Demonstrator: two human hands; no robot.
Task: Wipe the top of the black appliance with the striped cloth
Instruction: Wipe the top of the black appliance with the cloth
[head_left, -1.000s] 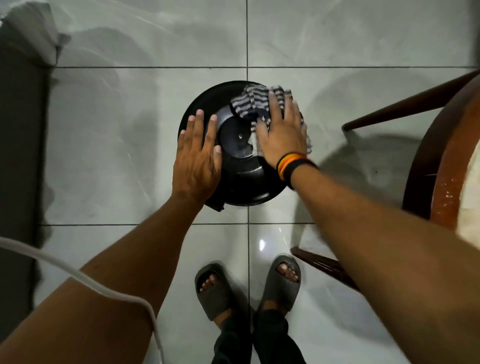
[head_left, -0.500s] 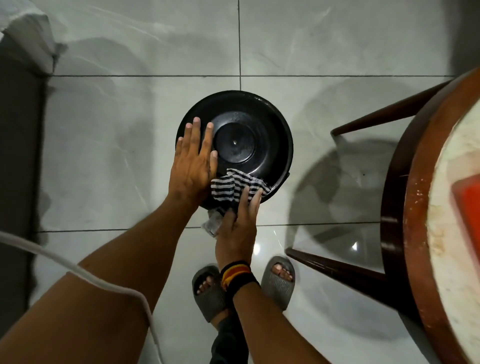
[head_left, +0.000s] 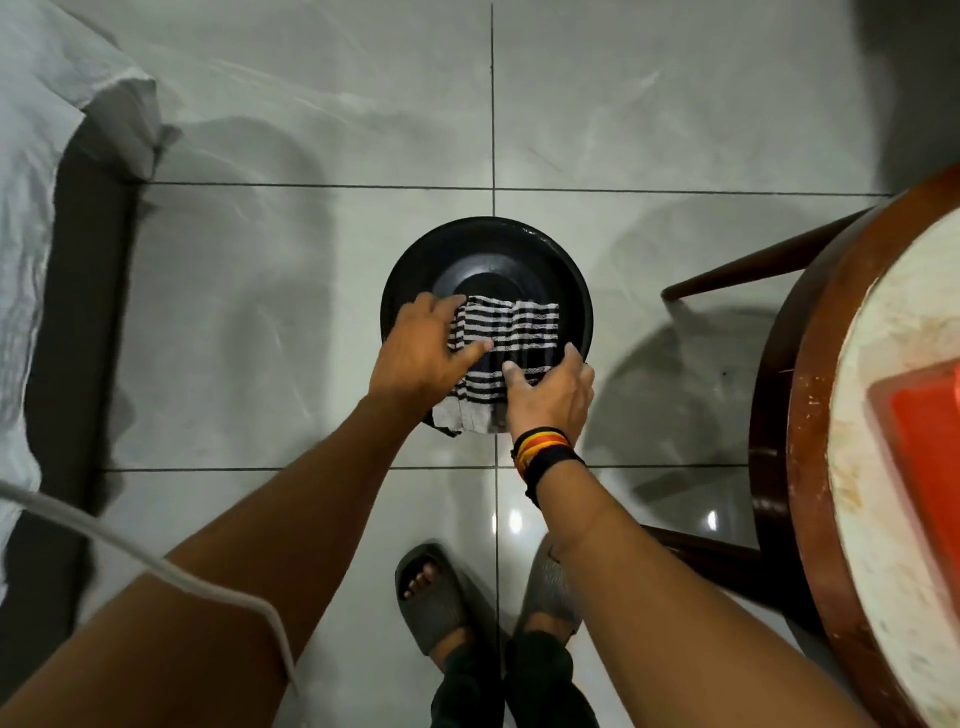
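Observation:
A round black appliance (head_left: 488, 254) stands on the tiled floor in the middle of the view. A black-and-white striped cloth (head_left: 506, 332) lies spread over the near half of its top and hangs over the near edge. My left hand (head_left: 423, 353) grips the cloth's left side with fingers and thumb. My right hand (head_left: 550, 392), with coloured bands at the wrist, holds the cloth's near right part. The far half of the top is bare.
A round wooden table (head_left: 810, 415) with a pale top and a red object (head_left: 930, 457) fills the right side, its legs reaching toward the appliance. A white sheet over a dark block (head_left: 52, 218) lies at the left. A white cable (head_left: 156, 566) crosses my left arm. My sandalled feet (head_left: 436, 597) stand just below.
The cloth has gone from bunched at the near edge to spread flat over the top. My left hand left the bare lid and took the cloth's left side; my right hand shifted right.

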